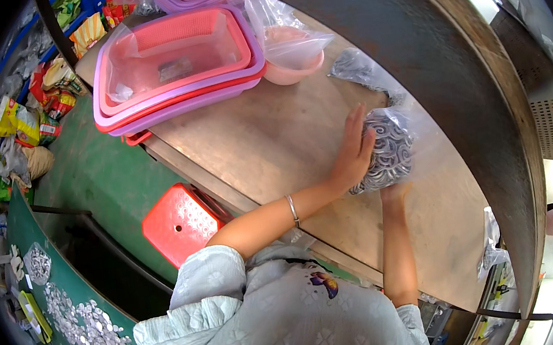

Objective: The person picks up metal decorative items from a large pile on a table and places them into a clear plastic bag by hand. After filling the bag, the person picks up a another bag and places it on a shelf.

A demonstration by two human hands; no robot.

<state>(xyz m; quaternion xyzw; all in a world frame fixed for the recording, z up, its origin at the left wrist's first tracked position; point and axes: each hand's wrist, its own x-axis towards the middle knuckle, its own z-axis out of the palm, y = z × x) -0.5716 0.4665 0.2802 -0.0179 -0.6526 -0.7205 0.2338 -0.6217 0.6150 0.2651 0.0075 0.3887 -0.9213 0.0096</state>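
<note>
On table [253,141], left hand [352,154] flat against ring bag [389,150], right hand [393,192] beneath.

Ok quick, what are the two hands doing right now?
Left hand: open, fingers flat against the side of the clear bag of metal rings.
Right hand: mostly hidden under the bag, seems to support it; grip cannot be told.

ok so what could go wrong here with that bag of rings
The clear bag of metal rings is only pressed between the left hand and the right hand, so it might slump and spill rings across the table. The thin plastic could also tear under their weight. A second bag lies close behind and might get knocked.
</note>
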